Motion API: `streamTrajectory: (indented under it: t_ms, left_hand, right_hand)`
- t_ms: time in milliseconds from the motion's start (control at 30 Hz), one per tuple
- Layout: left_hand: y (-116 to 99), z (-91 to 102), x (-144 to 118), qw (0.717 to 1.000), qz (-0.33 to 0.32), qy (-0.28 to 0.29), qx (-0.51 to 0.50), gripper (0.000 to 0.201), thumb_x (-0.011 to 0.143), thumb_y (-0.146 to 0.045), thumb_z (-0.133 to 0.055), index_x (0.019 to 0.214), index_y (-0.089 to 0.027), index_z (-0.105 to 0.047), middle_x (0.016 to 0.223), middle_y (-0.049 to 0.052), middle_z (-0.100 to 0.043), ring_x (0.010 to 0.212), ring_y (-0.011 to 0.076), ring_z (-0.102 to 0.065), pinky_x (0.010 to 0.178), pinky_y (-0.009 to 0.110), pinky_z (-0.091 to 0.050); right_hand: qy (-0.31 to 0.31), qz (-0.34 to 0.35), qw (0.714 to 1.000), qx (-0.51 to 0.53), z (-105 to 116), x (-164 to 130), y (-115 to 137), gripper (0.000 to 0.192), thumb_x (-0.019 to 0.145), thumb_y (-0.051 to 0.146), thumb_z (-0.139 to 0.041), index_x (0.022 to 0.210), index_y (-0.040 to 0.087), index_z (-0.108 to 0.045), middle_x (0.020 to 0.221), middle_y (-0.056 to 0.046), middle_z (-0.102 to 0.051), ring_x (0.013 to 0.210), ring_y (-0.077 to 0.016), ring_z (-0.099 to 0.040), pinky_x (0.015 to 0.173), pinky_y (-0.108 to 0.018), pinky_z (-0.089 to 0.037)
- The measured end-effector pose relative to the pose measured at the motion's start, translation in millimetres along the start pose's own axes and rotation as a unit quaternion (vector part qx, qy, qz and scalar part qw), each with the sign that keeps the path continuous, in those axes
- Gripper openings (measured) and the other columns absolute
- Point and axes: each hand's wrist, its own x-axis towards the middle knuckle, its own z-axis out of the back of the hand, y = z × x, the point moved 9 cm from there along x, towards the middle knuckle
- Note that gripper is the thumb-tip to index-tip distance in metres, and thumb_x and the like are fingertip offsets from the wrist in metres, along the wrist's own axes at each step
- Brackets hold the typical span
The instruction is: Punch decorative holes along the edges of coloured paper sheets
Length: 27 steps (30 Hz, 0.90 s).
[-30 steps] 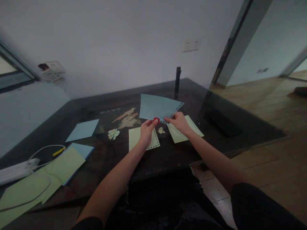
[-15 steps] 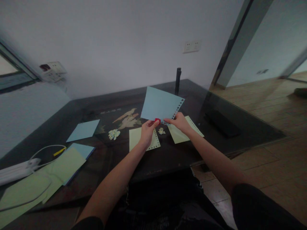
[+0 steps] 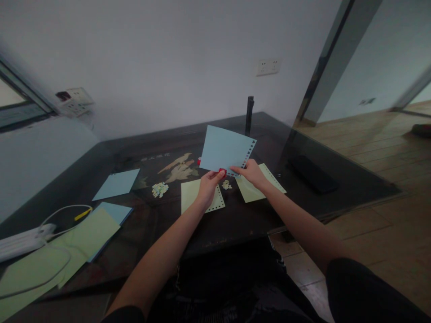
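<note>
In the head view, the left hand (image 3: 208, 185) is closed, thumb and fingers gripping a small red tool (image 3: 222, 172) at the lower edge of the blue sheet (image 3: 226, 150). The right hand (image 3: 253, 172) pinches the same sheet near its lower right corner, thumb and fingers nearly together. The sheet is tilted above the tabletop (image 3: 161, 229), ahead of and between both hands; cut-outs line its right and lower edges. One yellow sheet (image 3: 190, 192) lies beneath the left hand, another (image 3: 248, 189) beneath the right hand. A small heap of paper bits (image 3: 226, 184) sits between the hands. A larger heap of paper bits (image 3: 160, 189) lies left of the left hand. A black case (image 3: 313, 174) rests right of the right hand.
</note>
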Motion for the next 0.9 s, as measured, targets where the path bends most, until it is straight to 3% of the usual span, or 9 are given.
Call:
streamTrajectory:
  t_ms: [267, 900]
  left_hand:
    - [2.6, -3.9, -1.3, 1.0, 0.02, 0.017, 0.001, 0.029, 0.063, -0.035, -0.078, 0.08, -0.012, -0.07, 0.086, 0.008, -0.071, 0.084, 0.0169, -0.064, 0.09, 0.034, -0.043]
    - [4.4, -7.5, -2.1, 0.998, 0.032, 0.055, 0.023, 0.031, 0.064, -0.034, -0.078, 0.087, -0.015, -0.07, 0.099, 0.01, -0.07, 0.094, 0.0197, -0.064, 0.094, 0.035, -0.041]
  right_hand:
    - [-0.019, -0.02, 1.0, -0.003, 2.1, 2.5, -8.3, 0.024, 0.067, 0.035, -0.069, 0.076, 0.013, -0.067, 0.078, -0.008, -0.071, 0.072, -0.0214, -0.064, 0.069, -0.035, -0.051]
    - [-0.031, -0.002, 0.999, 0.011, 3.7, 0.7, -3.1, 0.026, 0.069, 0.035, -0.068, 0.086, 0.015, -0.069, 0.092, -0.009, -0.072, 0.084, -0.0229, -0.066, 0.081, -0.04, -0.051]
